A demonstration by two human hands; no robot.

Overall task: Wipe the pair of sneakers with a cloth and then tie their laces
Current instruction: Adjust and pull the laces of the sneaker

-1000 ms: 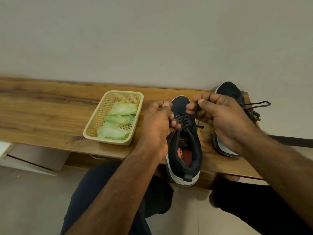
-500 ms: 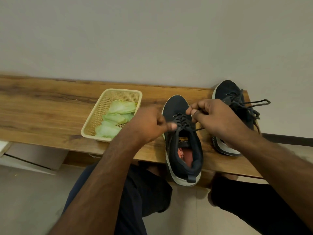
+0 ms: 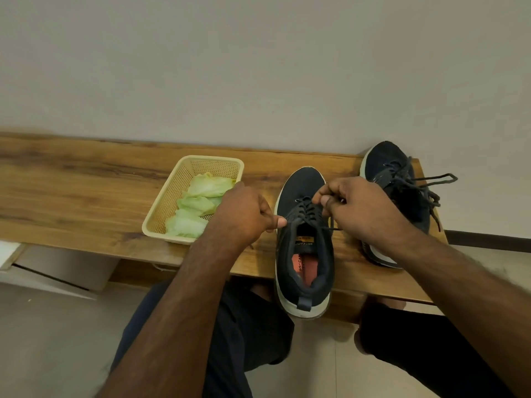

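Near sneaker (image 3: 304, 242): a yellow tongue label (image 3: 305, 240) carries dark lettering, of which only "CA" can be made out; the orange insole (image 3: 299, 261) bears a small dark print, too blurred to read. No other text is legible.

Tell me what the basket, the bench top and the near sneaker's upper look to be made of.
Basket: likely moulded plastic, cream, matte; its walls are a fine regular mesh.
Bench top: wood or wood-look laminate, with brown grain streaks and a slight sheen; which one is unclear.
Near sneaker: upper looks like dark knit fabric, matte; pale sole probably rubber or foam.
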